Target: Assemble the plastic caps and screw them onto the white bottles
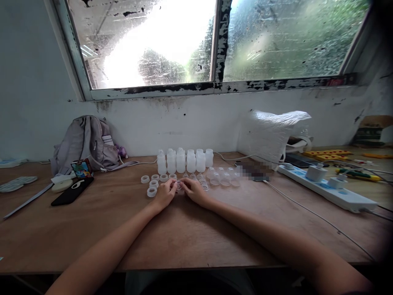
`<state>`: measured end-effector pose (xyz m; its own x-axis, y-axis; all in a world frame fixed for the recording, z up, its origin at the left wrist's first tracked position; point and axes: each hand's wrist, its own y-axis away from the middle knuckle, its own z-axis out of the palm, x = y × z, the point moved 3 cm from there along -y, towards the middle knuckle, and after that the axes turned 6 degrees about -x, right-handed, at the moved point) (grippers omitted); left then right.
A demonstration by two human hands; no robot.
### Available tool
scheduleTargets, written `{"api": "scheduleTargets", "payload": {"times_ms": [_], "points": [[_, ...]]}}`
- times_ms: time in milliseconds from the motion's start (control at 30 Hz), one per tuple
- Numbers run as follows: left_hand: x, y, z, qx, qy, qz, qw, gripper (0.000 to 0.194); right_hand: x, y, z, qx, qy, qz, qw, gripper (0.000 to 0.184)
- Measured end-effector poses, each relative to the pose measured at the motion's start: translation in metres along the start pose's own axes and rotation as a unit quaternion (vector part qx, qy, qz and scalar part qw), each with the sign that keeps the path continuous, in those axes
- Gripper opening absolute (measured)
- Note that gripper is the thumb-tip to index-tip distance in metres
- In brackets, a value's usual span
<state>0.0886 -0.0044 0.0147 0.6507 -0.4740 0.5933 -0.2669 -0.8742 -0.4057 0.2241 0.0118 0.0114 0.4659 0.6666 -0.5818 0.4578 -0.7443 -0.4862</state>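
Note:
My left hand and my right hand meet over the table. Between their closed fingertips is a small translucent bottle ring, partly covered by the fingers; whether a nipple sits in it I cannot tell. To the left of the hands lie several loose bottle rings. Clear bottle nipples rest just beyond my right hand. Behind them stands a row of frosted baby bottles, several with narrower tops. Domed clear caps are grouped to the right.
At the left are a grey backpack, a black phone and a small colourful box. A white power strip with plugs lies at the right, its cable crossing the table. A silvery bag leans on the wall.

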Motion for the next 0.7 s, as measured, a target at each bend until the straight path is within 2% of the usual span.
{"api": "scheduleTargets", "payload": {"times_ms": [167, 467, 700], "points": [[-0.0011, 0.0001, 0.0023, -0.004, -0.02, -0.004, 1.0, 0.024, 0.0002, 0.0001, 0.0005, 0.009, 0.01, -0.007, 1.0, 0.023], [0.0017, -0.0004, 0.0044, -0.006, -0.006, -0.014, 1.0, 0.019, 0.0017, -0.001, 0.0026, 0.015, 0.061, -0.004, 0.998, 0.019], [0.0019, -0.0015, 0.0045, -0.011, 0.012, -0.023, 1.0, 0.016, 0.0062, -0.0014, 0.0056, 0.008, 0.062, -0.005, 0.998, 0.018]]}}
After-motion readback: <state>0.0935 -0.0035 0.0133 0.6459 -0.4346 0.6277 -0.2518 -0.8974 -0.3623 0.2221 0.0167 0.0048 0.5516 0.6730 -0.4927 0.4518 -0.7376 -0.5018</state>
